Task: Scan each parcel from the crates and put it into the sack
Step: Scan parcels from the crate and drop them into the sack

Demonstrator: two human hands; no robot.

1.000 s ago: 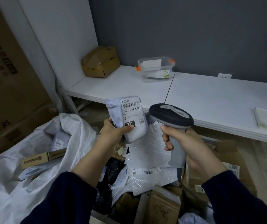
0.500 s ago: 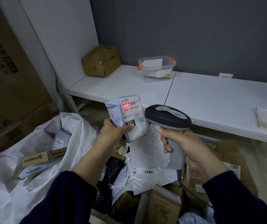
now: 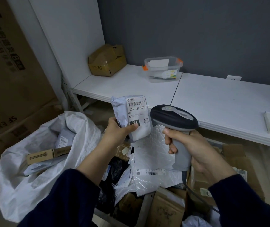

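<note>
Nearest us, a deep heap of parcels [image 3: 153, 163] waits, so we judge most of the work is left. At our left the sack [image 3: 32, 185] gapes with a few parcels already inside, a long brown carton [image 3: 47, 155] among them. Above the heap our left hand [image 3: 117, 128] grips a grey parcel [image 3: 135, 118], thumb across its label. The label faces the scanner [image 3: 173, 118], which our right hand [image 3: 196, 149] clasps by the handle. No beam shows on the label. Beyond, a brown box [image 3: 107, 61] sits at the white table's [image 3: 221, 102] far left corner.
</note>
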